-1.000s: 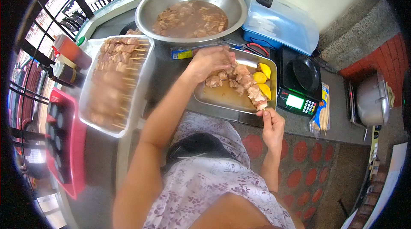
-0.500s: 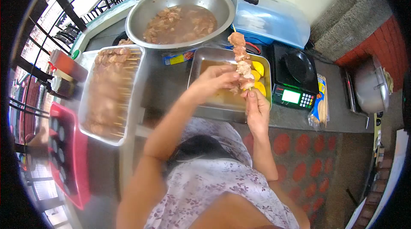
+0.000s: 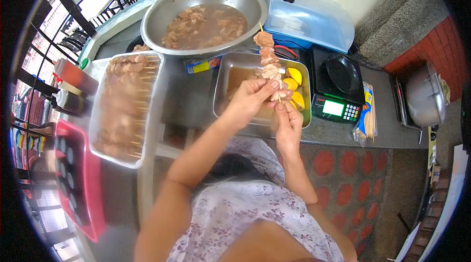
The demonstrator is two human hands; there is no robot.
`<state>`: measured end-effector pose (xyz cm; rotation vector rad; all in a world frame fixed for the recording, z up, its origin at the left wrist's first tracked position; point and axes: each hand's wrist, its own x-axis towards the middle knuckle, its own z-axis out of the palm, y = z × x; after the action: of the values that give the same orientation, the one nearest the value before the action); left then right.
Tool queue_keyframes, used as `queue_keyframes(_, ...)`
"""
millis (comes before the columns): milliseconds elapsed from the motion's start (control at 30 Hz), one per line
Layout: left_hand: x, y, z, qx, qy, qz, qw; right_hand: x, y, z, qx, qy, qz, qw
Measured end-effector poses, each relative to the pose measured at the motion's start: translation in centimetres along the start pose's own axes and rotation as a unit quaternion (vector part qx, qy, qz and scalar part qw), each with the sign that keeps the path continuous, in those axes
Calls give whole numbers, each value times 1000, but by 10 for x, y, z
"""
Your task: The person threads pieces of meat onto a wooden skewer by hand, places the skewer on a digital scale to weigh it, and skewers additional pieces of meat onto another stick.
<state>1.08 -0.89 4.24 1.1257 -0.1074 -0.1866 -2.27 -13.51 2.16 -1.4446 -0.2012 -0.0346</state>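
A skewer of raw meat (image 3: 269, 58) stands nearly upright over the metal tray (image 3: 219, 85), its bare tip pointing away from me. My left hand (image 3: 255, 96) is closed around the lowest pieces of meat, thumb on top. Just below, my right hand (image 3: 288, 124) pinches the lower end of the stick between thumb and fingers. Under both hands, the tray holds brown liquid, some meat and several yellow citrus-like pieces (image 3: 294, 75) along its right side.
A large steel basin (image 3: 149, 29) of meat in liquid stands behind. To the left, a white tray (image 3: 138, 163) holds many finished skewers, near sauce bottles (image 3: 73, 78) and a pink tray (image 3: 96, 203). On the right are a digital scale (image 3: 338, 107), packaged sticks (image 3: 368, 115), a blue lidded box (image 3: 314, 22) and a pot (image 3: 424, 98).
The skewer has shifted slightly left and upward. My left hand has moved right and closed around the lowest meat, while my right hand keeps its pinch on the stick's lower end.
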Motion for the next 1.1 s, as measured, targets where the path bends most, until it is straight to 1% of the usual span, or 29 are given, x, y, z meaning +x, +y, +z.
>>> queue_keyframes(167, -6, 7, 3, 21, 9, -1, 1000, 0, -1, 2, -6, 10, -16, 1000)
queue_keyframes(233, -8, 10, 3, -27, -4, 3, 1000, 0, -5, 2, -8, 11, -19, 1000)
queue_keyframes(267, -8, 11, 4, -28, -4, 3, 1000, 0, -7, 1, -6, 17, -10, 1000)
queue_keyframes(333, -8, 13, 6, -56, 20, -12, 998, -2, -9, 0, -4, 23, -1, 1000)
queue_keyframes(467, -7, 9, 5, -34, 34, -42, 998, -3, -9, -2, -8, 3, 0, 1000)
queue_keyframes(533, -7, 11, 7, -82, 45, -28, 995, -3, -9, -3, -9, 3, 0, 1000)
queue_keyframes(567, -6, 10, 8, -82, 46, -27, 995, -3, -8, -3, 1, 0, 13, 1000)
queue_keyframes(633, -4, 7, 9, -135, 29, -21, 990, -4, -9, -2, 13, -7, 27, 1000)
queue_keyframes(733, -5, 7, 15, -158, 47, -31, 986, -2, 0, -7, -13, 4, 7, 1000)
queue_keyframes(767, -7, 8, 17, -167, 35, -27, 985, 0, 4, -6, -69, 24, -55, 996)
queue_keyframes(800, -8, 7, 17, -171, 29, -17, 985, 0, 12, -13, -70, 19, -26, 997)
queue_keyframes(833, -5, 3, 16, -183, 16, -7, 983, -3, -3, -4, -24, 27, 4, 999)
queue_keyframes(867, -3, -1, 14, -197, 3, 2, 980, -1, 1, 0, -11, 57, 16, 998)
queue_keyframes(900, -4, 0, 14, -185, 22, 3, 982, 1, 9, -5, 24, 39, 33, 998)
queue_keyframes(933, -4, 1, 14, -177, 34, 1, 984, 3, 11, -4, 46, 9, 13, 999)
queue_keyframes(967, -5, 1, 13, -161, 42, -1, 986, 5, 10, -1, 69, 1, 23, 997)
queue_keyframes(1067, -5, 0, 13, -143, 46, 7, 989, 6, 8, 3, 106, -7, 39, 994)
queue_keyframes(1100, -4, -1, 14, -168, 57, 6, 984, 7, 8, 4, 119, -2, 47, 992)
